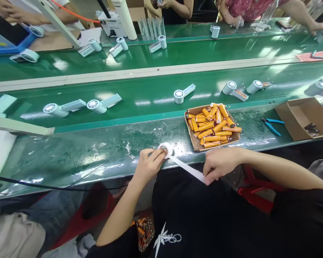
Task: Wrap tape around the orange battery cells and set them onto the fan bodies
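Observation:
My left hand (pixel 148 165) grips a small white tape roll (pixel 165 148) at the near edge of the green workbench (pixel 102 150). A white strip of tape (pixel 187 168) runs from the roll down to my right hand (pixel 220 165), which pinches its free end off the bench edge. Just beyond my right hand stands a shallow cardboard tray (pixel 196 143) holding several orange cylindrical cells (pixel 211 125).
Blue-handled cutters (pixel 271 124) lie right of the tray, beside an open cardboard box (pixel 304 116). White handheld devices (pixel 103 104) lie along the green conveyor (pixel 150 95). Other people's arms (pixel 298 14) show across the far belt. A black cable (pixel 29 184) crosses the bench's left front.

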Tool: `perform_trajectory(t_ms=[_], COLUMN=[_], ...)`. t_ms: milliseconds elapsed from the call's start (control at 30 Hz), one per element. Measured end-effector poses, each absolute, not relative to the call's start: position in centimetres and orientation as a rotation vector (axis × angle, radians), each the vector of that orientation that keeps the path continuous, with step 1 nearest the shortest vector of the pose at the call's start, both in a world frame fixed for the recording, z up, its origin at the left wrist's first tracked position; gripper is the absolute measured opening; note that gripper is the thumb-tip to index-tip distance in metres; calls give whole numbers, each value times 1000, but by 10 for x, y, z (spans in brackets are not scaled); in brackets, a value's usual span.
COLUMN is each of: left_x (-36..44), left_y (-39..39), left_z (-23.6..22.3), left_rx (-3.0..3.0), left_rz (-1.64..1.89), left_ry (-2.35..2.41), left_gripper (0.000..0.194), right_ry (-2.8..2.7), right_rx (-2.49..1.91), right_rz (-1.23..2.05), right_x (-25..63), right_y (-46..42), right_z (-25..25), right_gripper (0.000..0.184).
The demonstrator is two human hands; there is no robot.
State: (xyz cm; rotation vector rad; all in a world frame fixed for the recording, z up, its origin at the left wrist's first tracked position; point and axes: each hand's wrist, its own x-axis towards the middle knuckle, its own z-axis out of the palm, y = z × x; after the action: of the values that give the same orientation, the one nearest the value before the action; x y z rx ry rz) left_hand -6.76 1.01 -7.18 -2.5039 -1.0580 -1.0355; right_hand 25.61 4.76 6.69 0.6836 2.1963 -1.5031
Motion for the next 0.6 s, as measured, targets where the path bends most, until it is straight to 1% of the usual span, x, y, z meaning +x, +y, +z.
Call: perform_trajectory(t_ms=[67, 133, 200, 267, 333, 467, 533, 600], left_x=[-65, -60, -51, -42, -34, -25, -28, -34], left_y=[4, -3, -7, -9, -8, -7, -7, -7], left_z=[-77, -81, -82, -81, -78, -73, -72, -69], left_rx=[-2517, -2530, -2551, -2575, -2594, -2606, -2611, -2615], left_rz=[-1078, -1124, -1146, -1151, -1156, -1186, -1191, -1161], left_ry=[-1096, -1127, -1129, -1109, -1087, -1047, -1034, -1032], left_gripper=[21, 20, 20, 20, 19, 18, 20, 24], right_ry=[2399, 2578, 2568, 2494, 2425, 2378, 2493, 2739], right_rx=[964, 1388, 1666, 1758, 1766, 1788, 1847, 1913], right_rz=[-1184, -693, -245, -26, 4, -118, -280, -544], right_x=[254, 250, 245, 238, 229, 220, 226, 238], right_y=[62, 81, 104, 124, 141, 165, 171, 170], right_z=[70, 70, 67, 62, 56, 45, 45, 48], right_gripper=[37, 36, 39, 42, 41, 35, 29, 25])
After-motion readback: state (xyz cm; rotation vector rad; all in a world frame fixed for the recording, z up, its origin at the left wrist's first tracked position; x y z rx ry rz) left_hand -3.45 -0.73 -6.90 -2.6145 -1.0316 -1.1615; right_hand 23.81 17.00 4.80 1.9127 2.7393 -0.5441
